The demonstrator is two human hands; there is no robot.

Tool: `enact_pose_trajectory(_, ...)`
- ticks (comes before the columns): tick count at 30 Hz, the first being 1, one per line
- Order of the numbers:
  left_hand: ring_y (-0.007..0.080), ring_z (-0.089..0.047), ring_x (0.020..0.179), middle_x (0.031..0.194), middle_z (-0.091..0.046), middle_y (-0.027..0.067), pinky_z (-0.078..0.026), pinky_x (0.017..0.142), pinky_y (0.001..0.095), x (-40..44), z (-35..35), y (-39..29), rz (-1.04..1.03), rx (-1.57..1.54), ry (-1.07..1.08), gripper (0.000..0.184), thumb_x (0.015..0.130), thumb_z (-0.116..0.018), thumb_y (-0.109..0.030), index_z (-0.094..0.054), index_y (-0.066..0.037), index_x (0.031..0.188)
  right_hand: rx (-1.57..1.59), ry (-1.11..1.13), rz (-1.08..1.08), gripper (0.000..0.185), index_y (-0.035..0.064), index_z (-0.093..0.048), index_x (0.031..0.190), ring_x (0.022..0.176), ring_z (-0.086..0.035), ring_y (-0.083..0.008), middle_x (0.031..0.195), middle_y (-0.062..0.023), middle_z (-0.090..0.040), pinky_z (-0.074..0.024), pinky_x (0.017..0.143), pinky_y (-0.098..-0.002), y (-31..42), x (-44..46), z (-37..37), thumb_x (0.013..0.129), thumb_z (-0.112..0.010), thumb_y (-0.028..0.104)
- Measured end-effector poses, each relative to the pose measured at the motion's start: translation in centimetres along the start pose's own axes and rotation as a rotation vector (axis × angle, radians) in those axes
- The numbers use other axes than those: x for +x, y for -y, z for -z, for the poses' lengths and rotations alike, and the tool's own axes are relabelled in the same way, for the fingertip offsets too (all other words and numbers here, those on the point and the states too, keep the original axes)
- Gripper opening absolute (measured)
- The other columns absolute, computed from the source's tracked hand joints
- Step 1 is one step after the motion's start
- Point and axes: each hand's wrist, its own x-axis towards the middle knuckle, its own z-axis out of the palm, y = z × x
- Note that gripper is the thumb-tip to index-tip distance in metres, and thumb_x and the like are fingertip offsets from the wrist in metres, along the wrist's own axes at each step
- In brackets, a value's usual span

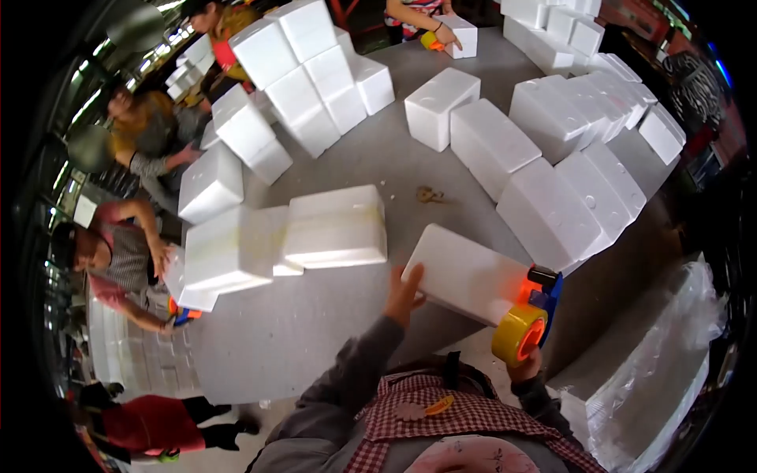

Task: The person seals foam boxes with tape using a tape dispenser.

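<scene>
A white foam box (467, 272) lies at the near edge of the grey table, slightly turned. My left hand (404, 298) grips its left end, with fingers against the end and top. In my right hand (527, 366) is a tape dispenser (542, 293) with an orange and blue body. It carries a roll of yellowish tape (516, 333). The dispenser's head presses against the right end of the box. My right fingers are partly hidden behind the roll.
Closed foam boxes (335, 229) stand ahead on the left, and more foam boxes (548, 209) line the right. Stacked boxes (303, 79) stand farther back. Co-workers are along the left and far edges; one holds a tape dispenser (185, 314). Clear plastic sheeting (662, 370) hangs at lower right.
</scene>
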Motion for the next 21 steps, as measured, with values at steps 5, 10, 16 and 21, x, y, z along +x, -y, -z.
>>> enact_pose_trajectory(5,0.0177,-0.042,0.097,0.107,-0.043,0.0027,-0.042,0.077,0.0401,-9.4,5.4,3.7,-0.034,-0.164,-0.287,0.050,0.078,-0.057,-0.049,-0.036,-0.015,0.108,-0.342,0.156,-0.394,0.070,0.0026,-0.037,0.129,0.113,-0.047,-0.0270,0.124,-0.0115,-0.047,-0.0370,0.096,-0.0419,-0.2,-0.8,4.5,0.076,-0.061,0.041)
enact_pose_trajectory(10,0.0158,-0.045,0.093,0.099,-0.049,0.0052,-0.040,0.073,0.0325,-14.1,5.8,-0.2,-0.164,-0.016,-0.281,0.045,0.084,-0.052,-0.045,-0.045,-0.008,0.108,-0.597,0.243,-0.028,0.047,0.0036,-0.045,0.121,0.089,-0.057,-0.0260,0.108,-0.0140,-0.055,-0.0470,0.077,-0.0336,4.7,0.2,-4.6,0.078,-0.062,0.012)
enact_pose_trajectory(16,0.0155,-0.050,0.095,0.101,-0.056,0.0035,-0.039,0.085,0.0309,-17.6,1.9,-1.5,-0.069,-0.431,0.246,0.035,0.091,-0.044,-0.038,-0.050,-0.008,0.109,-1.623,0.786,0.705,0.062,0.0049,-0.046,0.121,0.082,-0.054,-0.0299,0.094,-0.0154,-0.052,-0.0462,0.069,-0.0335,9.6,-0.3,-14.0,0.062,-0.063,0.007)
enact_pose_trajectory(21,0.0146,-0.052,0.096,0.103,-0.058,0.0042,-0.040,0.086,0.0312,-16.1,3.5,-0.7,-0.071,-0.846,0.334,0.033,0.089,-0.050,-0.032,-0.053,-0.005,0.109,-1.602,0.775,0.774,0.065,0.0135,-0.053,0.116,0.076,-0.056,-0.0317,0.093,-0.0138,-0.052,-0.0479,0.063,-0.0361,8.1,-0.2,-17.3,0.054,-0.069,0.002)
